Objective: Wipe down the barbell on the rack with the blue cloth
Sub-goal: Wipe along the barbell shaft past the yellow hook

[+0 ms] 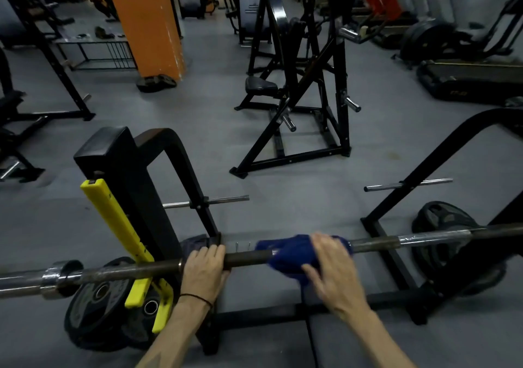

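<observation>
The left hand (204, 266) gripped the bar (246, 258); the right hand (329, 266) pressed the cloth (285, 256) with spread fingers, so the cloth could slip off.

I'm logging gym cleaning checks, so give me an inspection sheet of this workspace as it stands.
Surface: grey floor.
Job's things: barbell lies across the rack; blue cloth wrapped over the bar.
Clutter: weight plates lean by the yellow bracket; another plate at right.
Grippers: left hand grips the bar; right hand presses the cloth, blurred.
Cables: nothing seen.
Surroundings: orange pillar, black machine frame, treadmill.
</observation>
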A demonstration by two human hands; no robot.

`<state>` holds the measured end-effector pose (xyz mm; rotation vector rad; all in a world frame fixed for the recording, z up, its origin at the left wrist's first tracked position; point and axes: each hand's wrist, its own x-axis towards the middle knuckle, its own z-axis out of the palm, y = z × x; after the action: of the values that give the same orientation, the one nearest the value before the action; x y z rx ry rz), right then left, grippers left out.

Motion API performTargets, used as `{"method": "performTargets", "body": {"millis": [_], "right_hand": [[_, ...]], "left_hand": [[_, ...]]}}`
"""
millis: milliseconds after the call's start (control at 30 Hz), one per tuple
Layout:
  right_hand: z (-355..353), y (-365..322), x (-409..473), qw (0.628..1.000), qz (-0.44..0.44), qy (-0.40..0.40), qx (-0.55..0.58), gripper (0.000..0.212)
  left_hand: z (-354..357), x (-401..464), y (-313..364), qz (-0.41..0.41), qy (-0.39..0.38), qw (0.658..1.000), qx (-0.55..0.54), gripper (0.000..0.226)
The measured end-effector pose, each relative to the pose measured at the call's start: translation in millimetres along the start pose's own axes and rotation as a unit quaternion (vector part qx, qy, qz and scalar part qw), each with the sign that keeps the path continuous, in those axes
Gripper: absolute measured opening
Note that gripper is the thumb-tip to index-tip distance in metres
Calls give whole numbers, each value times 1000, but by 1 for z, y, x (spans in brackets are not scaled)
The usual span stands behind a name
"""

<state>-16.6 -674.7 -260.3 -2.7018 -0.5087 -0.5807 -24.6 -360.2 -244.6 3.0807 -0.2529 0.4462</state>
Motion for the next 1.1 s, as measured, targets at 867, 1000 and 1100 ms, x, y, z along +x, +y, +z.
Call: {"method": "performTargets", "body": {"millis": [867,1000,1100], "right_hand": [[-1,3,-8,996,76,34,20,67],[24,-90,4,987,119,-38,100,81],[18,-70,2,992,-77,-100,22,79]], "left_hand": [[3,-17,28,-38,-24,999,-24,104],[11,-15,30,-58,-13,998,-23,94],[17,-18,22,-21,-6,1000,-11,89]]}}
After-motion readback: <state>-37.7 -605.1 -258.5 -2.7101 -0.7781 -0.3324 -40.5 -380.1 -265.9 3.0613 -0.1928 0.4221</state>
